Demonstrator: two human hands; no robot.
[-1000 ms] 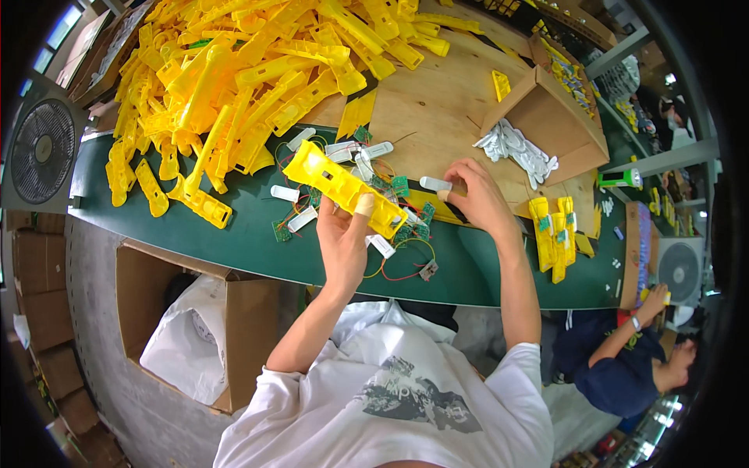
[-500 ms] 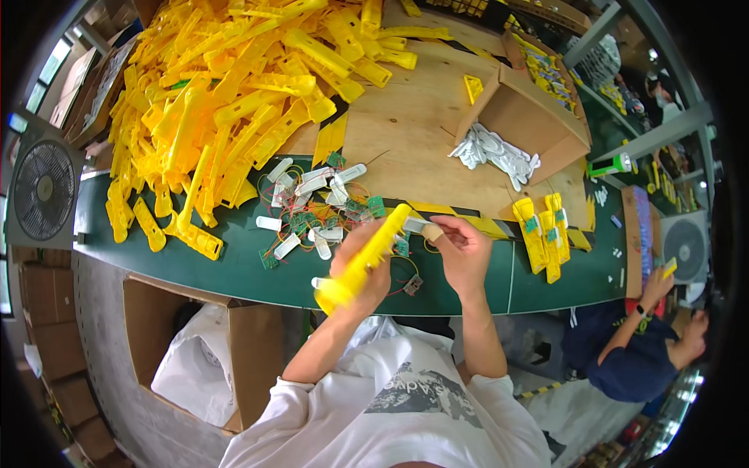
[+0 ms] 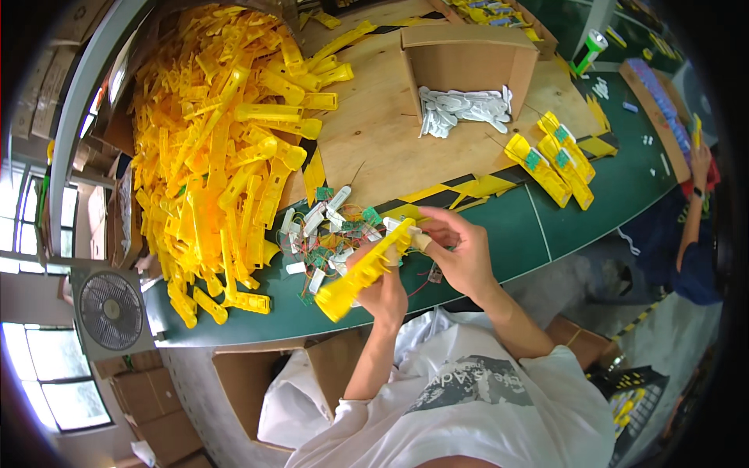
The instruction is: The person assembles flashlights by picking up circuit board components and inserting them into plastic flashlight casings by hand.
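My left hand (image 3: 384,295) is closed around a long yellow plastic housing (image 3: 351,287), tilted with its far end up to the right. At that end my right hand (image 3: 466,253) pinches a small white plastic part (image 3: 392,225), partly hidden by the fingers. A pale wrap (image 3: 421,241) shows on the right thumb. Just beyond both hands lies a tangle of white plastic parts (image 3: 314,220), thin coloured wires and green circuit boards (image 3: 321,193). A small dark piece (image 3: 434,273) hangs or lies by a wire below my right hand; which, I cannot tell.
A large heap of yellow housings (image 3: 211,148) covers the left of the table. An open cardboard box (image 3: 472,58) with white pieces (image 3: 460,108) stands far back. Several yellow housings with boards (image 3: 550,160) lie at right. A fan (image 3: 111,310) stands left; another person (image 3: 694,226) works far right.
The view has turned, shifting the table within the picture. The housing has tipped flatter in my left hand, and my right fingers are now closer against its upper end.
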